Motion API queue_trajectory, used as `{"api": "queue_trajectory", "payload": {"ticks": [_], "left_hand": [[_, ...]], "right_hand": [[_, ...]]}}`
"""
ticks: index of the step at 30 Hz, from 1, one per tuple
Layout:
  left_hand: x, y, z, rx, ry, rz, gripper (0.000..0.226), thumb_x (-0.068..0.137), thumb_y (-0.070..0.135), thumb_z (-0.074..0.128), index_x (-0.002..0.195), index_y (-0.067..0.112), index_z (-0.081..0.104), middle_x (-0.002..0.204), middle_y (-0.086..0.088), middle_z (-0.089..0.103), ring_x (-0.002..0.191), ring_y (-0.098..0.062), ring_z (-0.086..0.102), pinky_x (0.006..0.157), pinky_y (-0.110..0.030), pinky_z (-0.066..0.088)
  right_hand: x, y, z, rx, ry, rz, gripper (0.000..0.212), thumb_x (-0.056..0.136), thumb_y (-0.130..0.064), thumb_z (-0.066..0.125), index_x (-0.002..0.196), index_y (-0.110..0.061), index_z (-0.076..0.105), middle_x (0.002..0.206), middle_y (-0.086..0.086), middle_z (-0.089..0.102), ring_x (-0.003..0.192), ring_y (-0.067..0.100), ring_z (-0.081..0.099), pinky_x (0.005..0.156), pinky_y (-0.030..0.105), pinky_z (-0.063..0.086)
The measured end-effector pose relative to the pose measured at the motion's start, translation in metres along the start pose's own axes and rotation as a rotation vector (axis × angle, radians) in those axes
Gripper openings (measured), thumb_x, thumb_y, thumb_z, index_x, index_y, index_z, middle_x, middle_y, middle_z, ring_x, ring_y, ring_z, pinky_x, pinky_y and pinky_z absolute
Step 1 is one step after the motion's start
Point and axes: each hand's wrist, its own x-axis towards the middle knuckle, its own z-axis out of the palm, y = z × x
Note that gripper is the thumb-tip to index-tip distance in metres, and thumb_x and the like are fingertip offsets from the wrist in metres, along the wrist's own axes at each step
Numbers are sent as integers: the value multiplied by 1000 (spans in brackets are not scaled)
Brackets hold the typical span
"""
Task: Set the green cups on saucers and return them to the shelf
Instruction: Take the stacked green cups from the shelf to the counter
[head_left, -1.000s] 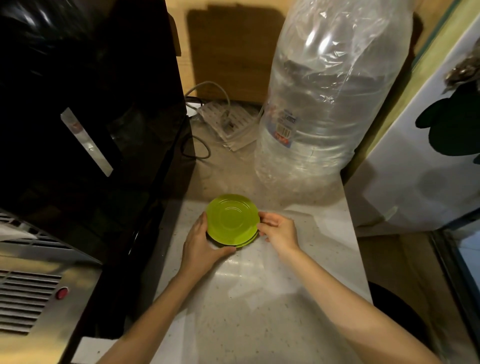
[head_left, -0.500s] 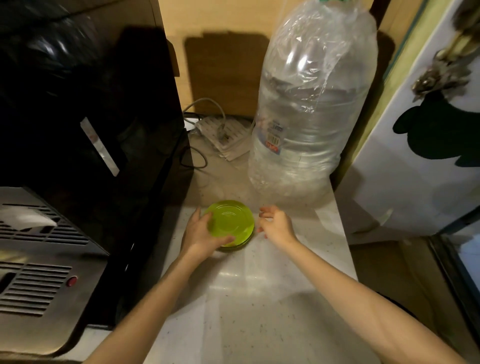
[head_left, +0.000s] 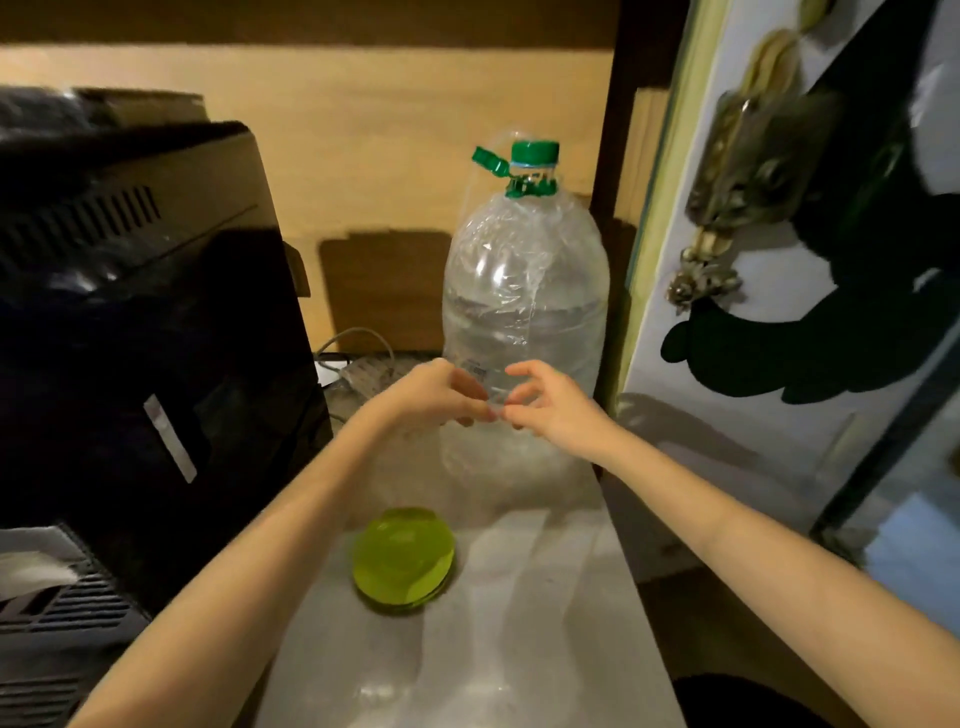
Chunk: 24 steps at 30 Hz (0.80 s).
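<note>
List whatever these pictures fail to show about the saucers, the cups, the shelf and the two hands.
- Stack of lime-green round saucers, head view: motion blur hides how many there are.
- Green cups and shelf: none in frame; cut off by the edges.
- Left hand and right hand: raised before the large clear plastic water bottle; blur hides whether the fingertips touch it or pinch anything.
- Bottle label: behind the hands, unreadable.

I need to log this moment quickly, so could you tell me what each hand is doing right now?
Left hand: raised, fingers curled but open, holding nothing.
Right hand: raised, open, holding nothing.
The green saucers lie untouched on the counter.
</note>
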Motion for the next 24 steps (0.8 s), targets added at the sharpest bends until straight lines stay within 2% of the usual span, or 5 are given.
{"api": "queue_trajectory", "payload": {"ticks": [5, 9, 12, 15, 24], "left_hand": [[-6, 67, -57, -79, 18, 99, 35, 80, 25, 65, 111, 10, 62, 97, -7, 70, 93, -22, 66, 90, -38, 49], [-8, 115, -99, -7, 84, 147, 38, 81, 28, 64, 114, 10, 61, 104, -7, 68, 89, -19, 64, 84, -33, 48], [-12, 147, -124, 31, 205, 178, 44, 82, 26, 63, 121, 7, 56, 108, -9, 63, 89, -20, 60, 80, -34, 47], [-21, 176, -149, 33, 295, 240, 53, 82, 26, 63, 129, 8, 46, 121, -13, 61, 95, -22, 59, 81, -36, 47], [-33, 236, -211, 146, 693, 432, 67, 74, 36, 69, 132, 15, 43, 127, -11, 56, 112, -24, 54, 91, -33, 44]], "right_hand": [[-4, -54, -59, -31, 111, -115, 52, 84, -20, 63, 131, -18, 41, 104, -2, 58, 86, 14, 57, 65, 18, 42], [-3, -99, -101, -135, 197, -248, 54, 84, -21, 63, 132, -18, 40, 109, 2, 60, 87, 16, 61, 72, 22, 46], [-2, -136, -128, -207, 270, -344, 57, 84, -21, 64, 134, -18, 38, 108, -1, 58, 86, 11, 60, 73, 17, 45], [-1, -169, -152, -220, 343, -415, 57, 83, -22, 64, 134, -19, 38, 107, -1, 57, 84, 7, 58, 70, 15, 46], [-4, -240, -212, -334, 516, -638, 56, 85, -24, 61, 135, -22, 37, 112, -1, 58, 94, 12, 60, 76, 18, 47]]}}
